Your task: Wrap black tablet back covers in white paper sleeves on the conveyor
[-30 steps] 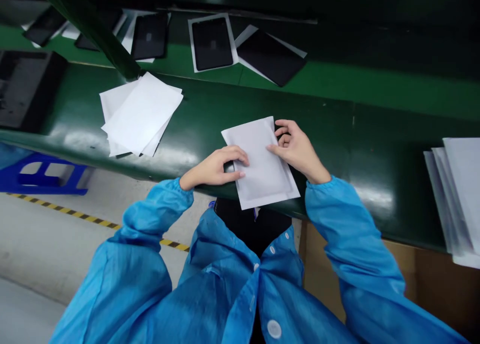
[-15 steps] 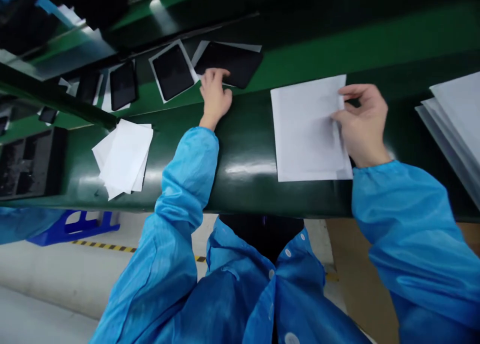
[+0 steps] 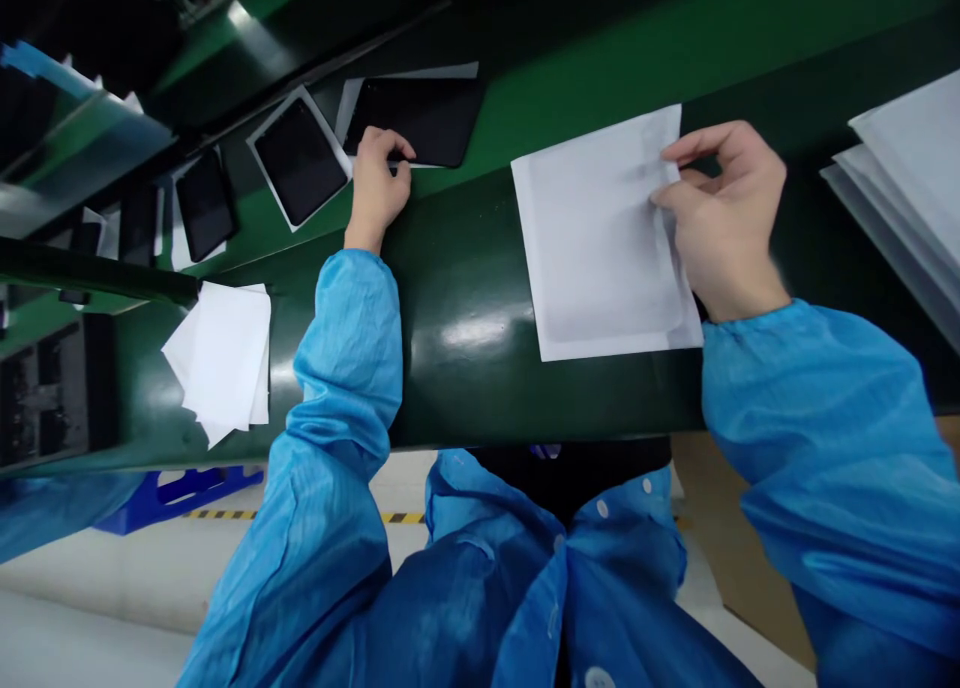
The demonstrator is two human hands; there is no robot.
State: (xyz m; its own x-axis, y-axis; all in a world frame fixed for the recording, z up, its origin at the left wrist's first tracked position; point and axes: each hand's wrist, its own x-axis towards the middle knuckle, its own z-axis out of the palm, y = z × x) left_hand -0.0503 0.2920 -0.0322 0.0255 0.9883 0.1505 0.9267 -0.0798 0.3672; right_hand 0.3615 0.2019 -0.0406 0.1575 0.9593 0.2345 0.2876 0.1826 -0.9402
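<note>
My left hand [image 3: 377, 185] reaches across the dark green bench [image 3: 465, 308] and closes its fingers on the near edge of a black tablet [image 3: 420, 118] lying on a white sheet on the green belt. My right hand [image 3: 724, 213] pinches the right edge of a white pouch [image 3: 596, 238] that lies flat on the bench in front of me. Both arms wear blue sleeves.
More black tablets on white sheets [image 3: 298, 158] lie along the belt to the left. A loose pile of white sheets [image 3: 221, 358] sits on the bench at left, a stack of white pouches [image 3: 900, 178] at right. A dark tray [image 3: 45, 388] stands far left.
My left hand left the pouch, reached out to the belt and closed on the black tablet. My right hand kept hold of the pouch. The view swung left and tilted.
</note>
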